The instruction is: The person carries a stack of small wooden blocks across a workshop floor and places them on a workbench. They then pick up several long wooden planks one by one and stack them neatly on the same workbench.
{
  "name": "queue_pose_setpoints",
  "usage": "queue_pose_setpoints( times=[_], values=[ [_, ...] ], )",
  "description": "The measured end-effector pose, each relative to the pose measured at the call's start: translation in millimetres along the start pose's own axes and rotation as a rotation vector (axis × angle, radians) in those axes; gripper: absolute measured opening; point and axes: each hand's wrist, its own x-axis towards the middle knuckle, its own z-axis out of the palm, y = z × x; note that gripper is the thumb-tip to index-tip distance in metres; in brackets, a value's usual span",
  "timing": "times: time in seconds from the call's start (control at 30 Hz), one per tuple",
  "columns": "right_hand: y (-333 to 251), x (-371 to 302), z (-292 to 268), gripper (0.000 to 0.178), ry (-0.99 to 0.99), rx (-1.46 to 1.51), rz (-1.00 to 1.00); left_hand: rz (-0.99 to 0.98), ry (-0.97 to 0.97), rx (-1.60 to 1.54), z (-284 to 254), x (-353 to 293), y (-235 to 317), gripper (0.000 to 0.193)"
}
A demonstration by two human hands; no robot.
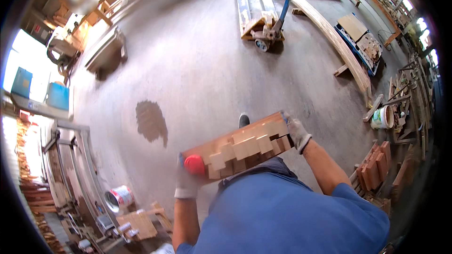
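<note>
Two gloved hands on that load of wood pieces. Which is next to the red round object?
The left hand, gripping the load of wood pieces at the end with the red round object. The right hand holds the opposite end.

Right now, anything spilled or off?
Yes: a dark, ragged patch on the floor, ahead and left of the held wood. It looks like a spill or stain against the paler surface around it; can't tell which.
</note>
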Motion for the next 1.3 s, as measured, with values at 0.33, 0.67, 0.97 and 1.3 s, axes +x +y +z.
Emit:
queue_pose_setpoints(
  times=[0.33,0.67,0.97,1.3],
  values=[
    [-179,243,125,0.046,-0.220,-0.602,-0.179,0.150,-0.022,-0.042,69,192,123,0.067],
    [-324,421,255,0.049,-0.085,-0.659,-0.105,0.030,-0.147,-0.090,116,471,262,0.073],
    [-434,545,294,0.064,0.230,-0.517,-0.263,-0.101,-0.282,0.117,305,678,436,0.075],
    [-554,799,311,0.042,0.313,-0.272,-0.566,-0.049,-0.270,0.240,481,893,508,0.080]
  ],
)
